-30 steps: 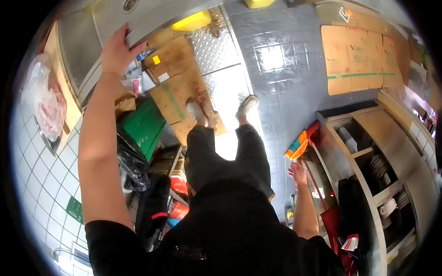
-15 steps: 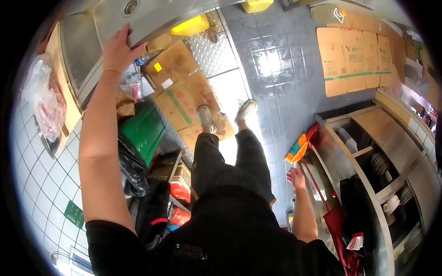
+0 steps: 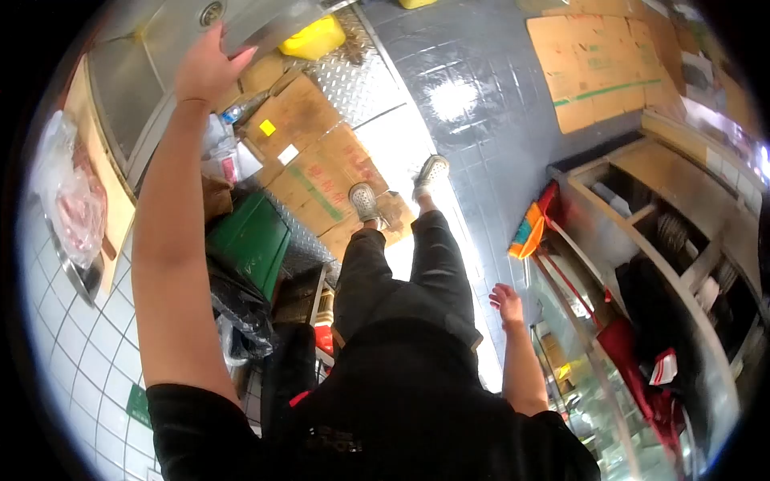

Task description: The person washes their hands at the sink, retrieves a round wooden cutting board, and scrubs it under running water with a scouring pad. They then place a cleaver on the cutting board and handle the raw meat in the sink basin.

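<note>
My left hand (image 3: 207,70) reaches forward at the upper left, by the front edge of the stainless steel sink (image 3: 164,48). Its thumb stands apart from the fingers and nothing is held. Whether it rests on the metal or hovers just off it I cannot tell. Close to the fingertips is the sink's round drain (image 3: 211,13). My right hand (image 3: 505,305) hangs low on the right, in the air, its fingers loosely bent and slightly apart, without anything in them. An orange and teal cloth (image 3: 527,230) is the nearest thing to it.
Flattened cardboard (image 3: 309,152) lies under my feet. A yellow jug (image 3: 315,38) and a green bin (image 3: 250,232) stand to the left. On the right is a steel cabinet (image 3: 682,180) with open compartments. More cardboard (image 3: 601,72) covers the upper right. The grey floor tiles (image 3: 417,60) look wet.
The view has turned, so the cabinet, cloth and cardboard sit differently. My left fingers no longer stretch straight along the sink edge and look more bent. My right hand hangs farther from the cloth.
</note>
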Motion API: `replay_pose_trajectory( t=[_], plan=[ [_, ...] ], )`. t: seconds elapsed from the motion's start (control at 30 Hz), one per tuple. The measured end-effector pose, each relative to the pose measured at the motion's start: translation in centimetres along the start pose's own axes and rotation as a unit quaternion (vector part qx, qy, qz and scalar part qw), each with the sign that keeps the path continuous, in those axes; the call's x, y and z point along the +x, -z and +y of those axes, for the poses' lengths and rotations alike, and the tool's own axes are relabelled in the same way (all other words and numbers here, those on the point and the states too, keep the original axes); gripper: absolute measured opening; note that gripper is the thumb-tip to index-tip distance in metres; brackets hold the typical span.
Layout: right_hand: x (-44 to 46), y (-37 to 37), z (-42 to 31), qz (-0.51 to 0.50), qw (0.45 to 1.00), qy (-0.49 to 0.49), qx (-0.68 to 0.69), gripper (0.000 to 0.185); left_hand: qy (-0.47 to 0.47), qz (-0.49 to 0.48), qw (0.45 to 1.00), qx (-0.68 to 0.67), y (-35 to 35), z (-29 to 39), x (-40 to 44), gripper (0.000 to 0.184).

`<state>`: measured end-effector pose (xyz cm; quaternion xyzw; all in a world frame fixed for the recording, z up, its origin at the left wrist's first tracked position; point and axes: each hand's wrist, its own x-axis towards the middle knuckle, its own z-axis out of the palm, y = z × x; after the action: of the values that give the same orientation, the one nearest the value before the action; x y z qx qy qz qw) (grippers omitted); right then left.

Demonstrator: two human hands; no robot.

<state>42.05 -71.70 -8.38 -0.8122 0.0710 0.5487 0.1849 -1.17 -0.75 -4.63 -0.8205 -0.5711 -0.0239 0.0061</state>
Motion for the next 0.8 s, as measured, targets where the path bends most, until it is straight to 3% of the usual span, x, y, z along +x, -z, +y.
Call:
replay_pose_trajectory(
  t=[0.17,0.37,0.47,0.57,0.7,0.8],
  plan=[
    [-3.3,-1.2,7.7,0.037,0.999,0.012,-0.029,0.036,0.012,-0.008,0.998,0.053,-0.3,-0.2,0.2,0.080],
    [-3.8,-1.3,9.8,0.003,0.998,-0.010,-0.069,0.036,-0.006,0.020,0.998,0.055,-1.9,-1.4,0.3,0.081],
    [-2.5,-0.7,10.2,-0.037,0.996,-0.020,-0.076,0.035,0.013,-0.017,0.999,0.033,-1.4,-1.2,0.4,0.083],
    [-1.7,2.7,12.5,-0.030,0.998,-0.026,-0.056,0.036,0.001,-0.028,0.998,0.063,-0.6,-1.5,-0.1,0.086],
    [-0.7,9.1,14.9,0.052,0.993,-0.066,0.079,0.037,0.007,-0.031,0.997,0.067,-2.1,-2.6,1.2,0.089],
    [0.1,12.7,17.5,0.057,0.992,-0.111,-0.014,0.035,0.037,-0.049,0.996,0.070,-2.4,-3.2,1.9,0.089]
  ],
)
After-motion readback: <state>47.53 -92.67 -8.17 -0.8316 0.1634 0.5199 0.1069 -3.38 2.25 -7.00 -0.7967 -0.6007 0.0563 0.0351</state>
